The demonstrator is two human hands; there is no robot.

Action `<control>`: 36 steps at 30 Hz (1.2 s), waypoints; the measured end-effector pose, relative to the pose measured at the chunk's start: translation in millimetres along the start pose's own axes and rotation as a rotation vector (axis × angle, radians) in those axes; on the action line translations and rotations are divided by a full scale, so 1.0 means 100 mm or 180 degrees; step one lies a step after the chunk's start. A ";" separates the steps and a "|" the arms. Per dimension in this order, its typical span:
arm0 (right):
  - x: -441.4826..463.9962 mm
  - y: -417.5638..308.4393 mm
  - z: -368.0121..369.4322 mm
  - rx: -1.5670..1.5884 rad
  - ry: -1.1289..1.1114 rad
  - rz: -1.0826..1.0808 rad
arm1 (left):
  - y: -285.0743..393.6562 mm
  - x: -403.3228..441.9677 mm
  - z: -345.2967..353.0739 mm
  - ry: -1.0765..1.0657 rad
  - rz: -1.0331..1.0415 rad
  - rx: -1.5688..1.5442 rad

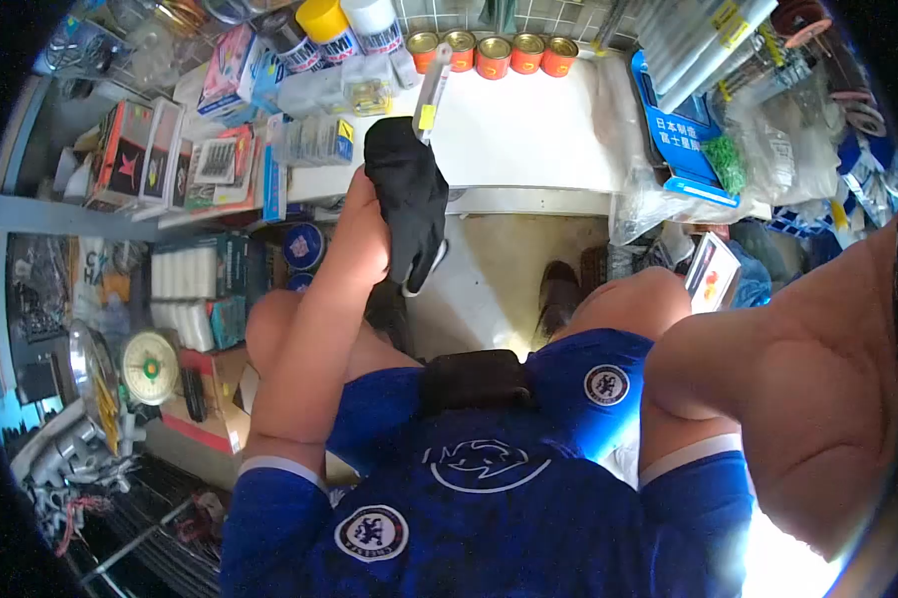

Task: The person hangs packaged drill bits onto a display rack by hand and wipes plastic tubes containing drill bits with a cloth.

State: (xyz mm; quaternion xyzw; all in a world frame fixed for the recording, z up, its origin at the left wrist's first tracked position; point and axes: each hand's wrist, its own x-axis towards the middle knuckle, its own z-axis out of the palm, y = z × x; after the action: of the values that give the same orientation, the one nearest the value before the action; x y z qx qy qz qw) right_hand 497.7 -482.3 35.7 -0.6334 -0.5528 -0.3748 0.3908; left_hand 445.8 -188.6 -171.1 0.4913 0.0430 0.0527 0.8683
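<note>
My left forearm reaches up over the front of the white table. Black fabric (pixel 409 209), perhaps a glove, covers my left hand (pixel 394 154), and its loose lower part hangs past the wrist. The fingers are hidden, so their grip cannot be made out. A slim pale stick-like item (pixel 432 98) with a yellow label stands out just above the fabric. My right arm is bent and raised close to the camera at the right, with its hand outside the frame.
Several red tins (pixel 494 58) line the back of the white table (pixel 528 140). Boxes (pixel 130 149) and spray cans (pixel 324 28) are at the left. A blue package (pixel 680 135) and plastic bags lie at the right. A round dial scale (pixel 151 367) sits lower left.
</note>
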 end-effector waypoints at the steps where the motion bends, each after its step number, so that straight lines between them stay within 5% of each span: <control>1: 0.01 -0.02 0.02 -0.0014 0.0038 -0.0011 | 0.12 -0.06 -0.04 -0.0068 -0.0447 -0.0678; 4: 0.06 -0.05 0.12 -0.0043 0.0228 -0.0004 | 0.17 -0.17 0.08 0.0318 -0.0136 -0.0471; 8: 0.03 0.03 0.44 0.0090 0.0697 0.0358 | 0.21 -0.19 0.04 -0.0046 -0.0108 -0.0202; 11: -0.43 0.33 1.10 0.0592 0.0384 0.1913 | 0.18 -0.12 0.09 -0.0247 -0.0109 0.0630; 13: -0.89 0.42 1.45 0.2513 0.0250 0.3052 | 0.16 -0.14 0.15 -0.0387 -0.0253 0.1067; 15: -1.01 0.37 1.54 0.2853 -0.0210 0.3705 | 0.16 -0.17 0.26 -0.0528 -0.0398 0.1266; 16: -0.99 0.38 1.53 0.3081 -0.0310 0.3782 | 0.10 -0.19 0.25 -0.0562 -0.0296 0.1796; 20: -1.09 0.58 1.45 0.3195 -0.0363 0.3793 | 0.09 -0.10 0.21 -0.0740 -0.0706 0.1309; 23: -1.02 0.68 1.49 0.2872 0.0432 0.3894 | 0.08 -0.02 0.26 -0.0613 -0.0603 0.1790; 26: -0.98 0.67 1.64 0.2865 -0.0239 0.3621 | -0.05 0.06 0.12 -0.0766 -0.0752 0.1905; 30: -1.05 0.58 1.74 0.2459 -0.0704 0.3042 | 0.03 0.10 0.28 0.0021 -0.0871 0.0798; 33: -1.05 0.57 1.62 0.2233 -0.0825 0.3307 | 0.09 0.10 0.29 -0.0107 -0.1059 0.0482; 36: -1.05 0.76 1.49 0.2307 0.0224 0.3583 | 0.01 0.05 0.25 -0.0369 -0.0949 0.0825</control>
State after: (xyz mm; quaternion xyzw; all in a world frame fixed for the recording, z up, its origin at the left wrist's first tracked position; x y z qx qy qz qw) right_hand 568.4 -395.9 -127.0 -0.6412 -0.2160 0.0751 0.7325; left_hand 453.4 -208.3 -157.6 0.5894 0.0716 -0.1108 0.7970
